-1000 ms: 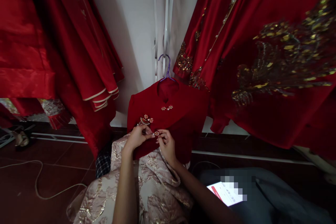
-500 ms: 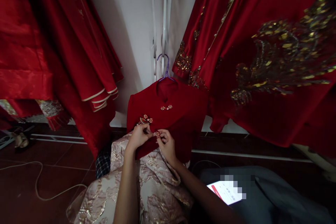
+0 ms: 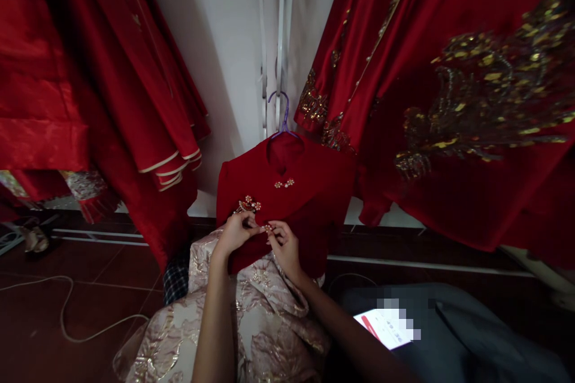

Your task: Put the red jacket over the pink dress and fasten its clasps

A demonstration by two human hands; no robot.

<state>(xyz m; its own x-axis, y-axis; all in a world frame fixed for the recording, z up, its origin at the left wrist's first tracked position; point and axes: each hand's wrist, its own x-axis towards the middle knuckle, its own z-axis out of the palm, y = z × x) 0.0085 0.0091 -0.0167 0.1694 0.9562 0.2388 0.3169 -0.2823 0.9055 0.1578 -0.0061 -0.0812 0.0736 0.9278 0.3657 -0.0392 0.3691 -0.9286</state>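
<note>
The left hand point(image 3: 238, 232) pinches narrowly, thumb against finger, at the near end of a small beaded clasp point(image 3: 268, 229). The right hand point(image 3: 284, 245) closes its fingertips on the other end, so the clasp sits between the two hands, against the front of a red top point(image 3: 309, 203). Just above the left hand is a larger brooch point(image 3: 248, 204); farther up, above the right hand, a second clasp point(image 3: 284, 184). Pale brocade point(image 3: 265, 311) bunches below both hands.

The clasp looks light and stiff, probably smooth enough to slip, and its beads may be fragile; fingertips at its two ends seem the best hold. The top looks soft and likely gives when pressed, so the clasp needs holding from both sides.

Compared with a second ago, both hands keep almost the same places and pinch. The clasp's flower, clearer then, now shows less plainly, perhaps tilted; the fingers partly hide it.
</note>
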